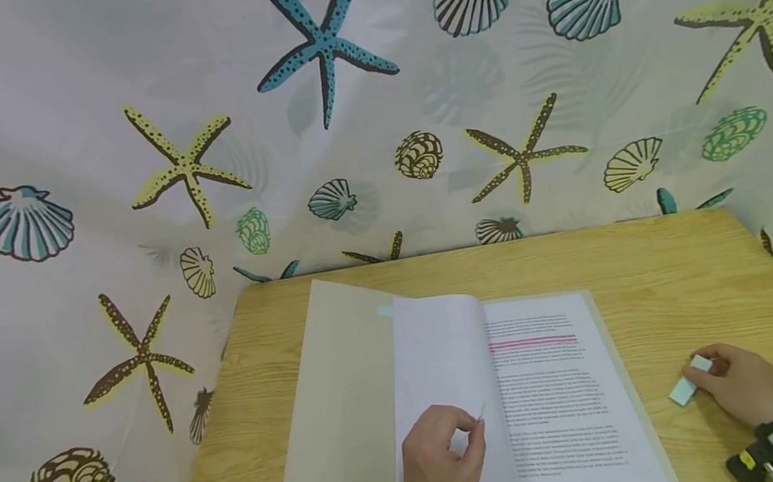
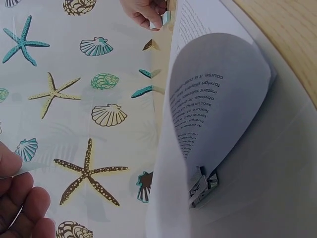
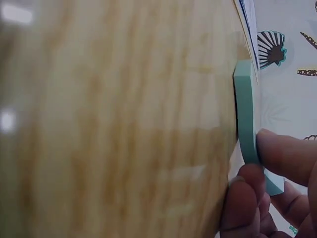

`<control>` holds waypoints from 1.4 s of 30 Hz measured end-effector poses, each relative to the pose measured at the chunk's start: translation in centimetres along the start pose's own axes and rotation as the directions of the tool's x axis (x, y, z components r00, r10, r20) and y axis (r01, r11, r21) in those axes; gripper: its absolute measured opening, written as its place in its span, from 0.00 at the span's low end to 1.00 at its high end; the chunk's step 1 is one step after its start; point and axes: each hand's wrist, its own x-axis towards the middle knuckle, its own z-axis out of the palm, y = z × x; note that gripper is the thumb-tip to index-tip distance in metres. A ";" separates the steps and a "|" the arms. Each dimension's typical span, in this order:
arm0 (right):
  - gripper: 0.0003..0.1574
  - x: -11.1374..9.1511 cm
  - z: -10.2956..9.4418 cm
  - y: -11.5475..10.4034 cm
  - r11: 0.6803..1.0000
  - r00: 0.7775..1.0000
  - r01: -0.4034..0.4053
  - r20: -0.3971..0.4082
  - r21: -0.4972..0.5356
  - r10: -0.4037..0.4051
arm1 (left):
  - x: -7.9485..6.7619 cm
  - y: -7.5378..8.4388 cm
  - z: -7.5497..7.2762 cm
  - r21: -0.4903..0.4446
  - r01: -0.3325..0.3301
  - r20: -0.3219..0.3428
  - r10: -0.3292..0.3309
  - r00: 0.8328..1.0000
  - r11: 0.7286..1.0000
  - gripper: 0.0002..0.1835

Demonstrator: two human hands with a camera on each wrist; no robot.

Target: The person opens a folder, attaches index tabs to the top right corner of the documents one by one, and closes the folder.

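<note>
An open folder (image 1: 333, 384) lies on the table, holding printed pages (image 1: 557, 408) with pink highlighted lines on the right sheet. A sheet turned to the left (image 1: 443, 358) shows a blank side and curls up in the left wrist view. Above it, my left hand (image 1: 438, 460) pinches a thin pale sticky note (image 2: 32, 167) between thumb and index finger. Right of the folder, my right hand (image 1: 747, 386) holds a small light-blue sticky note pad (image 3: 246, 109) by its sides, low over the tabletop.
A metal clip (image 2: 204, 187) sits at the pages' fold. One light-blue tab (image 1: 385, 309) sticks out at the top of the turned sheets. The wooden table (image 1: 670, 255) meets a shell-patterned cloth (image 1: 373, 159) at the back and sides.
</note>
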 end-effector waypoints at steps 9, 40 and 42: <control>0.26 0.0 0.3 -1.0 1.000 1.000 -0.003 -0.024 0.015 0.004 | 0.0 0.0 0.0 -0.004 -0.013 -0.002 0.013 1.000 1.000 0.11; 0.15 -8.0 -0.5 -18.7 0.682 0.786 0.567 -0.057 0.462 -0.615 | 0.5 0.5 0.4 -0.008 -0.225 0.188 0.222 0.957 0.974 0.13; 0.17 -8.4 -0.3 -20.0 0.588 0.722 0.615 -0.077 0.525 -0.687 | 0.5 0.7 0.4 0.010 -0.227 0.221 0.219 0.950 0.974 0.13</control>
